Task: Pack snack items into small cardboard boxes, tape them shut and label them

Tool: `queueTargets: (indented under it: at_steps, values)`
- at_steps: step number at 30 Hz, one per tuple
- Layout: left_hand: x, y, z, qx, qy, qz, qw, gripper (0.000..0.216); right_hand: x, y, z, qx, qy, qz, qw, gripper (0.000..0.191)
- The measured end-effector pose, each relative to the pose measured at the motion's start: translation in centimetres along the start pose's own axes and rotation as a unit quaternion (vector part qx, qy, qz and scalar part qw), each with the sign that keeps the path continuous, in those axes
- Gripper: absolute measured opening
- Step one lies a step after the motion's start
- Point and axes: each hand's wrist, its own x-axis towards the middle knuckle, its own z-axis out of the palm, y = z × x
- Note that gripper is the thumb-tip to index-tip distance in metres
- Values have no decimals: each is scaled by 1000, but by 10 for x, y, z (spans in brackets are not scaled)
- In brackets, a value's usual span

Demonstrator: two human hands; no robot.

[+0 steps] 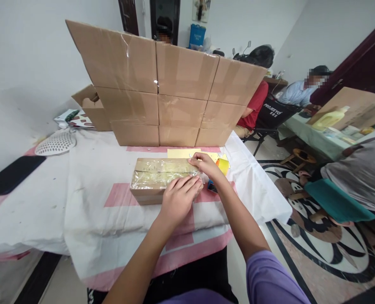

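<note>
A small cardboard box (149,195) lies on the cloth-covered table in front of me, with shiny clear tape (149,179) over its top. My left hand (180,192) rests flat on the right part of the box, fingers stretched out over the top edge. At the far right corner, my right hand (205,164) has its fingers bent and closed on the box; their tips are partly hidden. Just right of that hand stands a yellow roll (223,166) with an orange inside. A small blue object with a dark face (212,186) sits beside my right forearm.
A large taped cardboard panel (181,109) stands upright behind the box. Yellow paper (181,153) lies at its foot. An open carton (99,112), a white perforated piece (56,143) and a black flat slab (12,175) are at left. Other people sit beyond and at right.
</note>
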Motion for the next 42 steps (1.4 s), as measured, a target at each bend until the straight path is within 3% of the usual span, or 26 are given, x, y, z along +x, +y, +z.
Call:
queueTargets:
  at_steps: [4,12,15,18,20,25,30,33,36,39,42]
  values:
    - [-1,-1,1,-10,19,6,1000,26,2,4,4,-5,28,-10,1000,34]
    - [-2,1,-2,-17,22,5,1000,24,0,11,-1,30,15,-44,998,34]
    - [-1,3,-5,-18,24,8,1000,23,-12,19,-23,100,105,-82,986,30]
    - [1,4,-6,-14,25,8,1000,23,-30,31,-58,145,261,-146,943,23]
    - [2,3,-6,-6,27,10,1000,24,-40,41,-80,150,320,-179,918,19]
    - [2,1,-5,15,34,32,999,28,-52,68,-101,108,324,-171,924,17]
    - [1,-5,-4,53,26,60,996,33,-47,91,-123,70,381,-89,918,12]
    - [0,-8,-1,72,42,88,993,37,-33,104,-148,-1,326,-27,945,10]
    - [0,-12,3,96,59,110,988,43,-13,119,-165,-134,207,24,969,14]
    - [0,-14,8,107,76,119,984,47,8,134,-169,-241,106,59,963,23]
    - [1,-16,10,108,85,126,982,47,17,150,-167,-272,81,63,957,26]
